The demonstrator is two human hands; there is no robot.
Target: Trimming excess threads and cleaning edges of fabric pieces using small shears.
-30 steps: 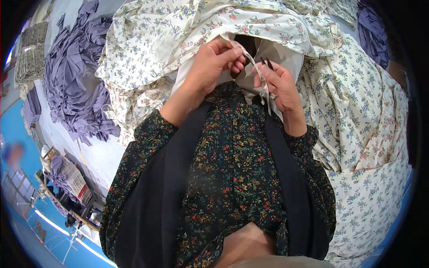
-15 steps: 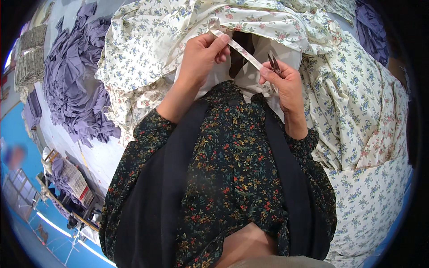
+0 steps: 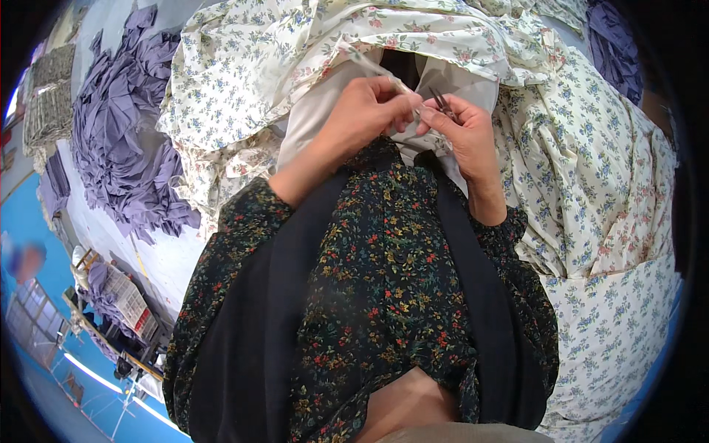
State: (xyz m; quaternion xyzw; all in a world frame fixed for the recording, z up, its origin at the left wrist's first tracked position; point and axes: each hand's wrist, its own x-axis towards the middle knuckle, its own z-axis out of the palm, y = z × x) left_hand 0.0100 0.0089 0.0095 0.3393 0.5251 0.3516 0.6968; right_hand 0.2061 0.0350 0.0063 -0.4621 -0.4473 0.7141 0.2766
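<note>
A narrow white floral fabric strap (image 3: 371, 66) runs from the large white floral cloth (image 3: 428, 26) down to my hands. My left hand (image 3: 369, 111) is closed, pinching the strap close to its end. Right beside it, my right hand (image 3: 469, 136) holds a small pair of dark thread snips (image 3: 441, 102), blades pointing up and away from me. Thumb and fingertips of that hand meet the strap's end, almost touching the left fingertips. The very end of the strap is hidden among the fingers.
More white cloth with blue flowers (image 3: 591, 177) is heaped on the right. Crumpled purple fabric (image 3: 122, 140) lies on the pale table (image 3: 118, 258) at left, near stacked folded bundles (image 3: 48, 111). Another purple pile (image 3: 614, 55) sits far right. A blurred person (image 3: 26, 258) is at the far left.
My left hand has slid along the strap, right and toward me, up to my right hand. The strap between the hands, stretched out before, is now gathered at the fingertips.
</note>
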